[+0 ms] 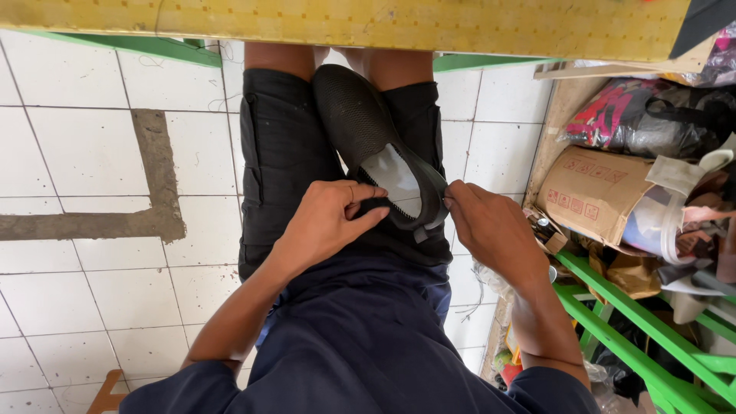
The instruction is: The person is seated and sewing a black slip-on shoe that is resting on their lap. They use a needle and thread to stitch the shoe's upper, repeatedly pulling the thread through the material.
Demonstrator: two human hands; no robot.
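A black mesh slip-on shoe (354, 121) lies on my lap, toe pointing away from me, with a pale insole (399, 178) showing in its opening. My left hand (326, 222) grips the near left rim of the opening, fingers curled over the edge. The right side of the shoe's collar is pinched by my right hand (491, 230), thumb and fingers closed on the black edge. I sit in black shorts (280, 161) and a dark blue top.
A yellow table edge (345, 23) runs across the top. White floor tiles (77, 153) with a grey cement patch lie to the left. At right stand a green metal rack (644, 330), a cardboard box (594, 195) and piled bags and scraps.
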